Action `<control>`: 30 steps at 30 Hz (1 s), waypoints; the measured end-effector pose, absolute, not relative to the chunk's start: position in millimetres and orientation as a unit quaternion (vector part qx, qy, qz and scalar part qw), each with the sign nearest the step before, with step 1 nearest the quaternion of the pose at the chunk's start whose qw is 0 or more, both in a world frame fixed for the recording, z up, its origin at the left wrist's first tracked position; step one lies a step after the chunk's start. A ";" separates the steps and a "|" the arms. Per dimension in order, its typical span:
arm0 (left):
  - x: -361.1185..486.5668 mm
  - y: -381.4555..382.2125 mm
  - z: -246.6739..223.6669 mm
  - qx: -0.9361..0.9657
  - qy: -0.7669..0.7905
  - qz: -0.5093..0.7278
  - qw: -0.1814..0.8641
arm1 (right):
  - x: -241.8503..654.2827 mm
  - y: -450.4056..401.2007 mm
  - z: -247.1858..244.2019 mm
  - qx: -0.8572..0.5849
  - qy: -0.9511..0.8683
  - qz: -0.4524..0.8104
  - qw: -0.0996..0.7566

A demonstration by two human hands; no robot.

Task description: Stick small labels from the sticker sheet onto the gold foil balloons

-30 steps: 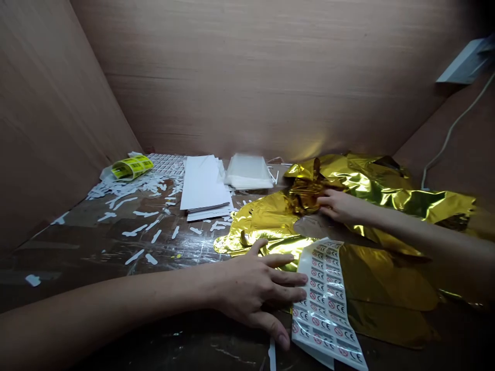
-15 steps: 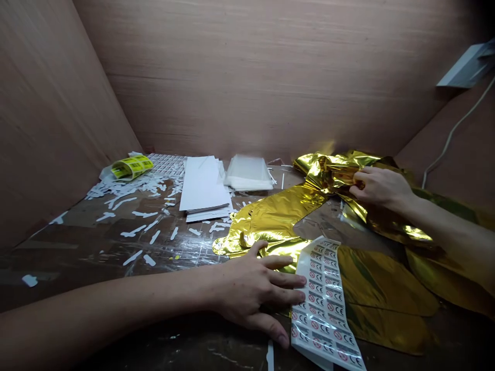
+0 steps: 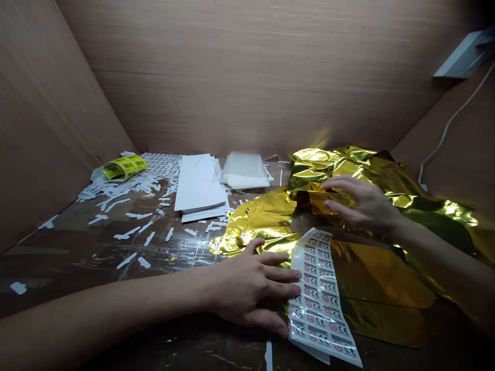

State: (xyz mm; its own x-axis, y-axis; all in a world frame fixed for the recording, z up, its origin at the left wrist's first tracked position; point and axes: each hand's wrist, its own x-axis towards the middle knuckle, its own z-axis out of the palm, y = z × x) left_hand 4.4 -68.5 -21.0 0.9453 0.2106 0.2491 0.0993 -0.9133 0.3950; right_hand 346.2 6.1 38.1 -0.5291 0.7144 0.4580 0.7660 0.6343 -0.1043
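My left hand (image 3: pixel 263 288) lies flat with its fingers spread, the fingertips on the left edge of a sheet of CE stickers (image 3: pixel 319 299). Under that hand and the sheet lies a flat gold foil balloon (image 3: pixel 263 216). To the right, my right hand (image 3: pixel 358 203) is over the crumpled gold foil (image 3: pixel 348 162), thumb and fingers apart, gripping nothing that I can see. More flat gold foil (image 3: pixel 382 288) extends to the right of the sticker sheet.
White cards (image 3: pixel 199 183) and a stack of clear plastic bags (image 3: pixel 246 171) lie at the back. A yellow label roll (image 3: pixel 124 167) sits at the back left, near scattered white paper scraps (image 3: pixel 139 215). A cable (image 3: pixel 448 134) hangs along the right wall.
My right hand has let go of the bunched foil and moved slightly left and down, fingers opening. The foil behind it has spread out. My left hand stays on the sticker sheet.
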 end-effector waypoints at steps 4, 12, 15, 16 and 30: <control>5.9 -67.5 -16.6 0.963 0.087 0.150 0.205 | 309.2 -16.8 45.8 -0.310 -0.934 0.147 0.103; 4.9 -60.8 -19.2 0.879 0.239 0.284 0.299 | 285.7 -20.0 23.1 -0.379 -0.876 0.248 0.169; 3.5 -58.0 -16.8 0.805 0.342 0.316 0.367 | 296.6 -23.7 23.3 -0.436 -0.791 0.325 0.282; 3.1 -57.3 -15.2 0.786 0.360 0.321 0.386 | 301.2 -25.1 24.5 -0.449 -0.768 0.340 0.307; 6.7 -51.4 -13.1 0.790 0.357 0.375 0.328 | 244.8 -65.2 11.2 -0.325 -0.882 -0.046 0.337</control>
